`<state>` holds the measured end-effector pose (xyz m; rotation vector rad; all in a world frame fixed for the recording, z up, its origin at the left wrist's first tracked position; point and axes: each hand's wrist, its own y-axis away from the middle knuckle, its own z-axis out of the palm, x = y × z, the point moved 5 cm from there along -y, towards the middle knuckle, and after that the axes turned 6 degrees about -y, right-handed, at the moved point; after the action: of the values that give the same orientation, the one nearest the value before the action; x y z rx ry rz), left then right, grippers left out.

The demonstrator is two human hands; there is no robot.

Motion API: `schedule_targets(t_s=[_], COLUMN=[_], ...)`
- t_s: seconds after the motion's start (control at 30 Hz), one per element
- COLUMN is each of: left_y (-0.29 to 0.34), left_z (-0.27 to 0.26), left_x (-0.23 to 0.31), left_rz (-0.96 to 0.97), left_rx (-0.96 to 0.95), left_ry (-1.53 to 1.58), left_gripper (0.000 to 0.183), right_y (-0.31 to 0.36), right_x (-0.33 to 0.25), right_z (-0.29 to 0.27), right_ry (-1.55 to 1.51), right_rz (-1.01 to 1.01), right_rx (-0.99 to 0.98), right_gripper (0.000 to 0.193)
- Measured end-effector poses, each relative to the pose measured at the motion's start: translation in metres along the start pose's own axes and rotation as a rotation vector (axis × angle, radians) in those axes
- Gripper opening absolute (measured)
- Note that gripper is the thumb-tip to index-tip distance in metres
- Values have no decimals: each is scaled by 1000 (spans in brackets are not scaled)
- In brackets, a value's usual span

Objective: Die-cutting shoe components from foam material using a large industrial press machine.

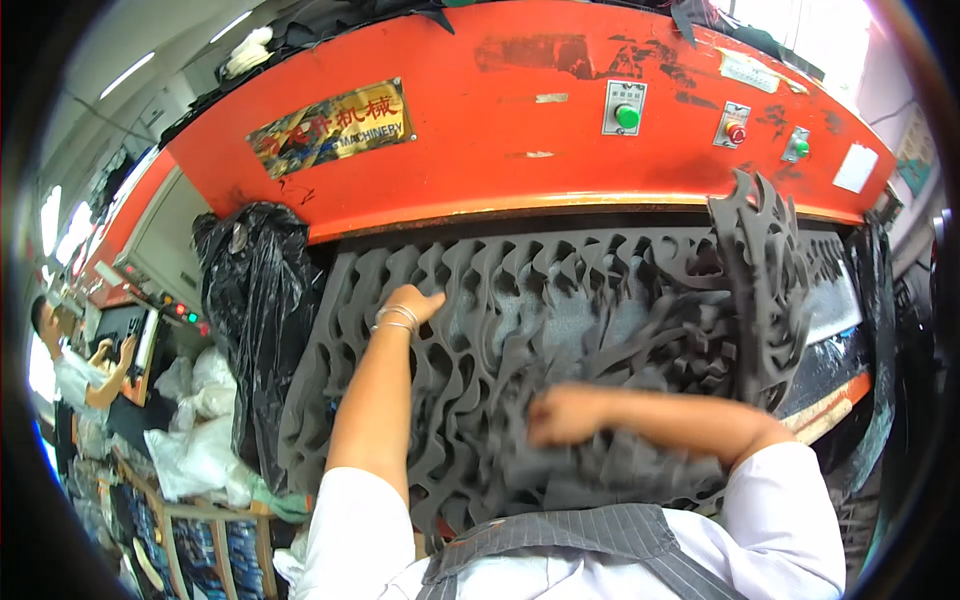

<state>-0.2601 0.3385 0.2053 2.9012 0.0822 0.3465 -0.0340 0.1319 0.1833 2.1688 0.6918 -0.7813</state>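
A dark grey foam sheet (375, 265), cut through with rows of wavy holes, lies on the bed of an orange press. My left hand (412, 305), with bangles at the wrist, rests on it left of the middle, fingers curled down onto the webbing and thumb pointing right. Smeared by motion, my right hand (565, 413) is closed among loose wavy foam strips (670, 350), which blur along with it; its fingertips are hidden. Between the hands, a paler grey bed surface (565, 325) shows through. More foam webbing (755, 290) stands bunched up at the right.
The orange press (480, 150) spans the far side, with green and red buttons (735, 132). A black plastic bag (265, 320) hangs at its left corner. White sacks (205, 425) lie on the left. Beyond, another person (85, 375) works at a machine.
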Motion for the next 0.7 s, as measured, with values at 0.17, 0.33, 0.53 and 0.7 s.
schedule_targets(t_s=[0.17,0.33,0.53,0.7], left_y=[-7,112,128,23], left_z=[23,14,-54,-84], left_x=[-7,6,-76,-89], left_rz=[220,597,798,463], left_rx=[-75,-136,-177,331], left_ry=[-103,-145,555,376], left_gripper=[42,31,44,54], right_y=[-30,-64,-158,-181], right_x=[-89,-11,-7,-49], right_z=[-13,-108,-88,-55], right_ry=[14,-144,-263,-9], right_rz=[30,637,392,188], right_rx=[98,793,671,729], right_gripper=[72,98,116,73])
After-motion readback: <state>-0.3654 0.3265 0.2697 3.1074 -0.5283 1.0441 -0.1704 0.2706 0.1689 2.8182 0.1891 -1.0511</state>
